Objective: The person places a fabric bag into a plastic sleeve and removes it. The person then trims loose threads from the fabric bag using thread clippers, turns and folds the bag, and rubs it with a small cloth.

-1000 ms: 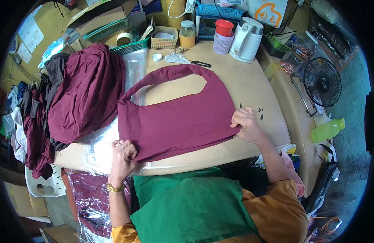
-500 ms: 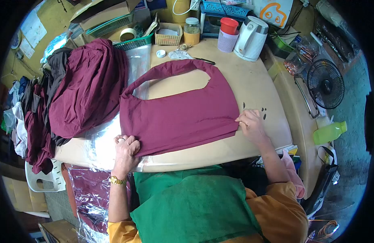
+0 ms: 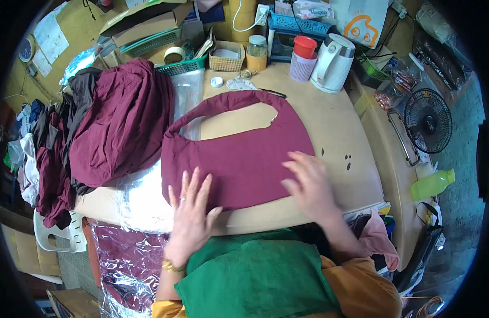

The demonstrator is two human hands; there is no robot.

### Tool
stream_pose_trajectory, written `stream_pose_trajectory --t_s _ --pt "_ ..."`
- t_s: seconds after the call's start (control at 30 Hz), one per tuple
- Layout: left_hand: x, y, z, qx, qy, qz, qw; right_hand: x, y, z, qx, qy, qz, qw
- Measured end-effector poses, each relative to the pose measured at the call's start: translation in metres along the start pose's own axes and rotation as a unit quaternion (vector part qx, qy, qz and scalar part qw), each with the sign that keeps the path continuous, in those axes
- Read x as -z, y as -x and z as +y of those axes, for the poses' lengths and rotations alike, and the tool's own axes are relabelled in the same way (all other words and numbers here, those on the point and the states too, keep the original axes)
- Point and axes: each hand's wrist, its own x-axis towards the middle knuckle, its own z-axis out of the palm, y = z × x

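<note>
A maroon cloth shoulder bag (image 3: 239, 164) lies flat on the tan tabletop, its strap loop pointing away from me. My left hand (image 3: 191, 206) rests with fingers spread on the bag's lower left part. Over the lower right edge, my right hand (image 3: 310, 185) is open and slightly blurred by motion; whether it touches the cloth I cannot tell. Neither hand grips anything. A small light-coloured bit shows at the strap's right inner edge.
Left of the bag a large heap of maroon cloth (image 3: 122, 122) lies over clear plastic sheeting (image 3: 144, 201). At the back stand a white kettle (image 3: 333, 63), a red-lidded cup (image 3: 303, 58), a jar (image 3: 256, 53) and baskets. A black pen (image 3: 273, 93) lies beyond the strap.
Both hands have let go of the bag's lower corners and opened. The left has moved right onto the cloth, the right inward to the left. The bag's bottom edge looks smoother and rounder.
</note>
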Motion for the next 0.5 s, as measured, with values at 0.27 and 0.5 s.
stream_pose_trajectory --t_s 0.27,0.5 --pt "-0.058 -0.028 -0.04 0.097 -0.082 0.036 0.991 -0.065 -0.02 0.041 -0.007 0.159 -0.108 0.981" --pt "-0.06 -0.031 -0.045 0.113 -0.083 0.016 0.99 -0.063 -0.022 0.041 -0.034 0.151 -0.178 0.972"
